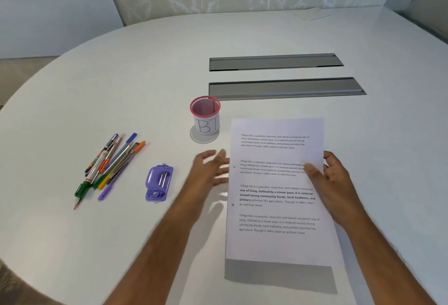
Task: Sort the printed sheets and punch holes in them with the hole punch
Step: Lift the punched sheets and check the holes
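The printed sheets (276,210) are lifted off the white table, casting a shadow below their near edge. Two punched holes show along their left margin. My right hand (332,183) pinches the right edge, thumb on the printed face. My left hand (211,169) hovers blurred just left of the sheets with fingers spread, holding nothing. The purple hole punch (158,183) lies on the table to the left of my left hand.
A red mesh pen cup (205,115) labelled "BT" stands behind my left hand. Several pens and pencils (109,166) lie in a loose pile at the left. Two grey cable trays (286,87) are set into the table (121,74) beyond the sheets.
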A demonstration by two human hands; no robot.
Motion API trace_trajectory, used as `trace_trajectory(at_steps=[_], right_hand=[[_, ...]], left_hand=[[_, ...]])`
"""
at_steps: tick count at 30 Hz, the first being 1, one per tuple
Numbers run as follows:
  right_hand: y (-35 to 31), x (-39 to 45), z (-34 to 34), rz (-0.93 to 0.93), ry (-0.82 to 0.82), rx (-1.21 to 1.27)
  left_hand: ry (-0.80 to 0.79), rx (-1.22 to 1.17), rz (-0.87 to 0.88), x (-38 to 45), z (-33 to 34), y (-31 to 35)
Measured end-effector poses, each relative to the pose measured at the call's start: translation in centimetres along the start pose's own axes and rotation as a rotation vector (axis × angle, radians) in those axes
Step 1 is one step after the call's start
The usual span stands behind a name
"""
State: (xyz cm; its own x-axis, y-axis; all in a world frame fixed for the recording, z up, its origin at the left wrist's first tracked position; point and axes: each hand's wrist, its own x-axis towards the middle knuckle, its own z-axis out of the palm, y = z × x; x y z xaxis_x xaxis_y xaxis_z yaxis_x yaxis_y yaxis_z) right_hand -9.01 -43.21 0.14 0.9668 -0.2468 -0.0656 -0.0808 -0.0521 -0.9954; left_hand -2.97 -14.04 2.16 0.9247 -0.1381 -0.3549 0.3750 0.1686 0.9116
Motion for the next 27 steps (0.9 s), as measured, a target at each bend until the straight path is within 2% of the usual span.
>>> trace_trajectory(at_steps=[3,5,11,20,23,27], right_hand=[[-1.1,-0.3,-0.5,-0.007,-0.025,0.047],[-1.7,-0.6,-1.0,-0.012,-0.025,0.065],[-3.5,-1.2,-2.8,-0.060,0.033,0.063],[-8.3,-1.0,-3.2,-0.249,0.017,0.127],[-8.9,-0.9,-3.1,-0.334,-0.004,0.155],[-7.0,-0.9,-2.5,-0.301,0.066,0.055]], left_hand=[[-0.340,-0.085,-0.081,-0.4,2.3,-0.8],[-0.400,-0.125,-0.083,-0.6,3.2,-1.3],[-0.270,0.092,0.038,-1.7,6.0,-0.4],[-0.105,0.129,0.450,-3.4,10.4,3.4],[-0.082,0.127,0.489,-3.2,10.7,3.6],[-0.075,0.108,0.430,-2.6,10.6,1.9]])
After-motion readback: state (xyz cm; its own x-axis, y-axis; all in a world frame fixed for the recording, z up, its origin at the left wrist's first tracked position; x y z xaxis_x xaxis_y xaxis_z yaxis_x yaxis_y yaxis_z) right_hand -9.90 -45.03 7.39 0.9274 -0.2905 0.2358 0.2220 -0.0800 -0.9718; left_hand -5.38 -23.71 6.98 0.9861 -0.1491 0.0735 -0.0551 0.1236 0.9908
